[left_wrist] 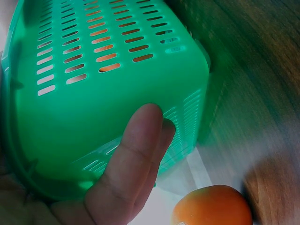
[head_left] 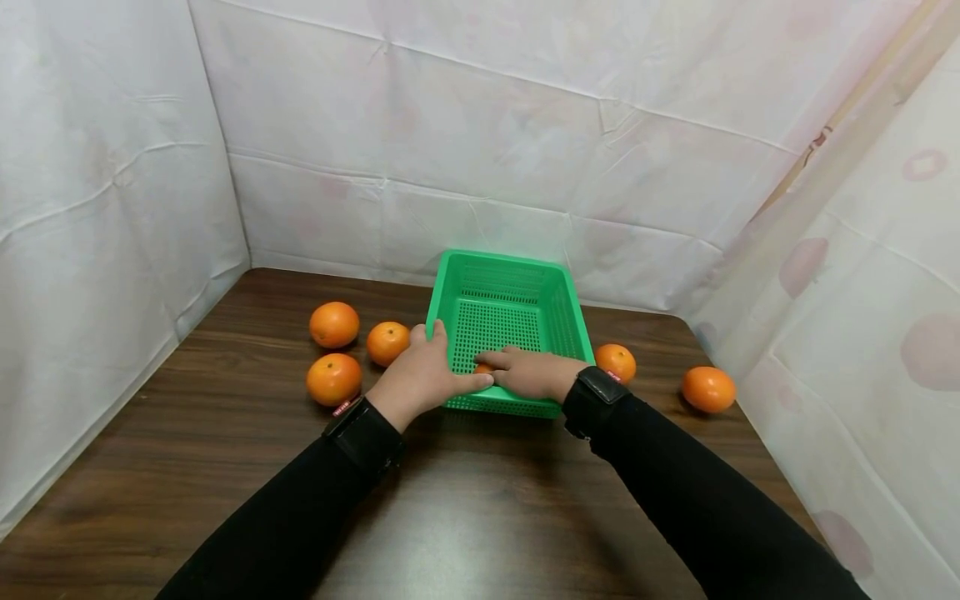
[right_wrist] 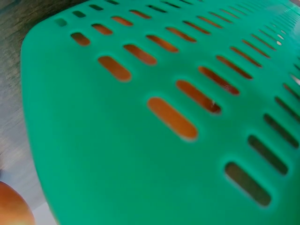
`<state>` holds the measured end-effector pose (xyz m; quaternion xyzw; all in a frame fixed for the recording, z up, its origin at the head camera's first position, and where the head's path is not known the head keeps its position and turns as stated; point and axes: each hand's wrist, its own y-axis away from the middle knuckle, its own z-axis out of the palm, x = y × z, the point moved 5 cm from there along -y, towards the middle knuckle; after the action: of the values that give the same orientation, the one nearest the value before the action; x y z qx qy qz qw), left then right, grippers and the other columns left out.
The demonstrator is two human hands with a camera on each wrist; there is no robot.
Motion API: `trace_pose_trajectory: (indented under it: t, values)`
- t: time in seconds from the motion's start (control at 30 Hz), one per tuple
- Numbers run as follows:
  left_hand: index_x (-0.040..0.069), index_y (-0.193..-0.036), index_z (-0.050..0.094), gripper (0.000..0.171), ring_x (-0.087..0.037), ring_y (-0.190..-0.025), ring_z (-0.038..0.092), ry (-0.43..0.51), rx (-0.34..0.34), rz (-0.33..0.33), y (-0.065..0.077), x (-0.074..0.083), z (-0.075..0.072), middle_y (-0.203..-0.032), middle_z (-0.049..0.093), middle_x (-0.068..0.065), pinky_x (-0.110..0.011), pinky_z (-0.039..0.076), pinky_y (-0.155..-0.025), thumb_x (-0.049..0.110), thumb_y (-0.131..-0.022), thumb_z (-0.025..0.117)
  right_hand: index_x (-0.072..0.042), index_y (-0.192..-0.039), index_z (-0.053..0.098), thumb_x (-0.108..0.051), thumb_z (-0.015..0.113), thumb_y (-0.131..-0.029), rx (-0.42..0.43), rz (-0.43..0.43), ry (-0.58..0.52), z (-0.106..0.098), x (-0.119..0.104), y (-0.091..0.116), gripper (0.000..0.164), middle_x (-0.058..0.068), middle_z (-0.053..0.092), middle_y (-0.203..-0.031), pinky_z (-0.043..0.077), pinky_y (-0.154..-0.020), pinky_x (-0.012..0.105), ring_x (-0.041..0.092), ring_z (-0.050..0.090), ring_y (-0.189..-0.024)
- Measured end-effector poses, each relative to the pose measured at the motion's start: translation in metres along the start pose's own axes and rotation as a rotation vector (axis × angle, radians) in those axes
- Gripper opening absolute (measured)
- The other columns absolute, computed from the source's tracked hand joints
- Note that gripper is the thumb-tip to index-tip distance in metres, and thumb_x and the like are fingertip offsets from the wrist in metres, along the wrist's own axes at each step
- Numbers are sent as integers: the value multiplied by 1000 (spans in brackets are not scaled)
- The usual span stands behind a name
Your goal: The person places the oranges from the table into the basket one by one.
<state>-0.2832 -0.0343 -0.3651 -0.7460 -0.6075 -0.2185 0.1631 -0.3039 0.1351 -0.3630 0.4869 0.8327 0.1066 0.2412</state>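
A green slotted plastic basket (head_left: 498, 325) stands against the back sheet. My left hand (head_left: 431, 371) grips its near left corner, with the thumb over the front rim and the fingers along the outer left wall. Those fingers (left_wrist: 136, 159) lie against the wall in the left wrist view. Inside the near end, my right hand (head_left: 536, 373) holds an orange (head_left: 483, 368), mostly hidden beneath its fingers. Orange skin shows through the slots of the basket wall (right_wrist: 93, 140) in the right wrist view, where the hand itself is hidden.
Left of the basket sit three oranges: one beside it (head_left: 387, 343), one farther back (head_left: 334, 325) and one nearer (head_left: 333, 380). On the right, one orange (head_left: 615, 362) is close to the basket and another (head_left: 708, 389) near the table's (head_left: 450, 508) right edge. White sheets (head_left: 487, 125) enclose the table.
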Motion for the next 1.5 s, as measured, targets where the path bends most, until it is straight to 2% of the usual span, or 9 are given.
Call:
trace_pose_trajectory:
  t: [0.23,0.47,0.63,0.73,0.87,1.0,1.13,1.27,1.5]
  values:
    - [4,-155,3,132,-31,-98,59,-6,-4,2,-1,0,1,-156,4,-27,-41,54,-72,91,-68,50,-34,-154,28,-53,29,-106,1,-7,-8,1,2,0,51,2,19,-159,20,-110,60,26,8,-143]
    - [3,-155,4,131,-32,-97,59,-11,-1,-3,-1,0,0,-155,5,-28,-42,54,-72,90,-69,51,-40,-153,27,-52,30,-106,10,-1,-10,1,2,0,48,2,18,-159,21,-109,59,26,10,-143]
    - [3,-155,4,132,-32,-97,59,-15,2,-5,0,0,0,-155,6,-28,-42,54,-72,91,-69,51,-40,-153,26,-53,30,-106,19,13,1,0,2,1,49,6,17,-159,26,-107,60,30,19,-141]
    - [4,-156,4,132,-32,-98,59,-15,-2,-11,0,0,0,-156,5,-27,-42,54,-72,91,-68,50,-40,-153,26,-54,30,-105,37,24,33,-1,1,1,50,8,20,-158,24,-106,63,34,26,-137]
    - [5,-156,3,132,-32,-97,59,-15,-3,-18,-1,0,0,-156,4,-27,-41,55,-70,91,-68,50,-41,-153,27,-54,31,-105,72,27,91,-4,-2,2,49,6,28,-155,22,-105,66,33,35,-133]
    - [4,-155,3,133,-33,-101,58,-15,0,-14,-1,0,0,-155,6,-27,-43,55,-73,92,-67,49,-41,-153,27,-53,30,-106,125,5,150,-6,-6,7,48,4,35,-149,27,-103,61,28,40,-129]
    - [4,-155,3,134,-31,-96,59,-13,-1,-12,-2,1,0,-155,7,-27,-41,55,-71,94,-65,47,-38,-153,27,-50,29,-107,208,-26,195,-7,-8,15,48,3,38,-146,31,-100,59,23,41,-128]
    - [4,-155,2,135,-29,-92,59,-19,-4,-12,-2,1,1,-155,6,-27,-39,54,-68,94,-65,46,-33,-154,29,-49,28,-108,276,-50,189,-6,-7,25,49,4,38,-147,33,-98,58,23,38,-130]
    - [4,-155,4,135,-31,-97,59,-22,8,-13,0,0,1,-155,6,-27,-41,54,-70,95,-65,47,-29,-155,26,-51,29,-107,350,-82,165,-1,-4,34,53,7,37,-148,34,-97,56,25,39,-130]
